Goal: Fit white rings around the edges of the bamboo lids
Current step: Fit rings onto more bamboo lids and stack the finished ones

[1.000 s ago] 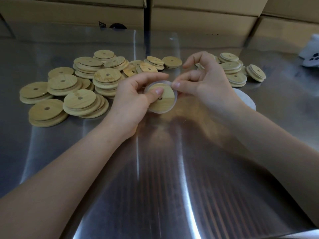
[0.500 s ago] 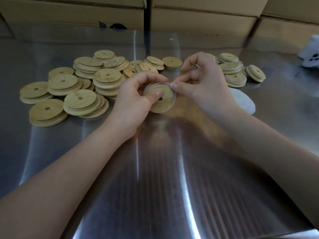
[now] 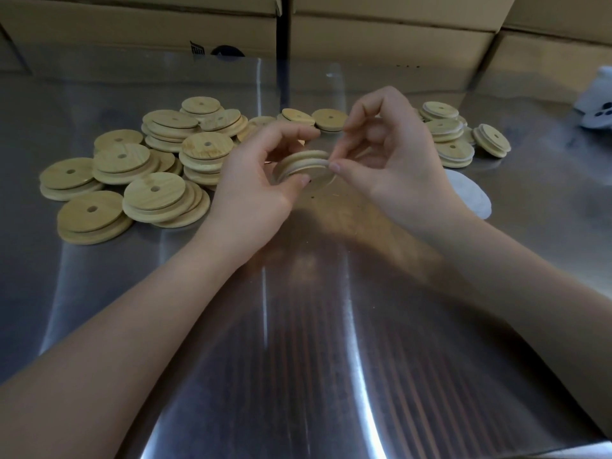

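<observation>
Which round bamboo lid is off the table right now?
The round bamboo lid pinched between the left hand and right hand, edge-on to the camera. All others lie on the steel table.

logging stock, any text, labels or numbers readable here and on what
No readable text anywhere.
Cardboard box: dark printed marks at its lower edge, cut off by the table's reflection, not readable.
Second box: a few tiny dark specks, too small to read.
Bamboo lids: no print.

Dim, soft picture; glare streaks the steel table [image 3: 298, 376]; wide-angle edges bend.
</observation>
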